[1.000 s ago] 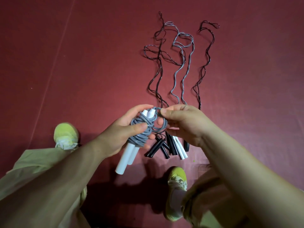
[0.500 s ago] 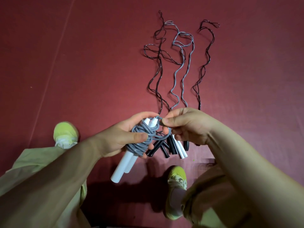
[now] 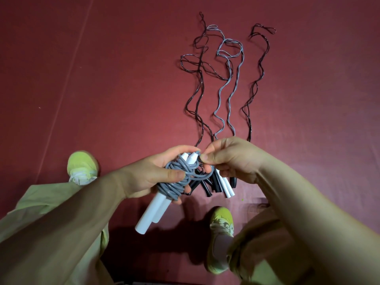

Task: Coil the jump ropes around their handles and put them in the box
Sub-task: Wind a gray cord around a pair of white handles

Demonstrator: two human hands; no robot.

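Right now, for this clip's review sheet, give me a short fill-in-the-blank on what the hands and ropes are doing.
1. The left hand grips a pair of ____ handles with grey rope coiled around them.
2. The right hand pinches the coil's loose end between thumb and ____.
3. The uncoiled ropes lie on a ____ floor.
4. Both shoes are yellow-____.

Missing words: white; forefinger; red; green

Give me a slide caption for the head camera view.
Left hand grips white handles wrapped in grey rope while right hand pinches its end.
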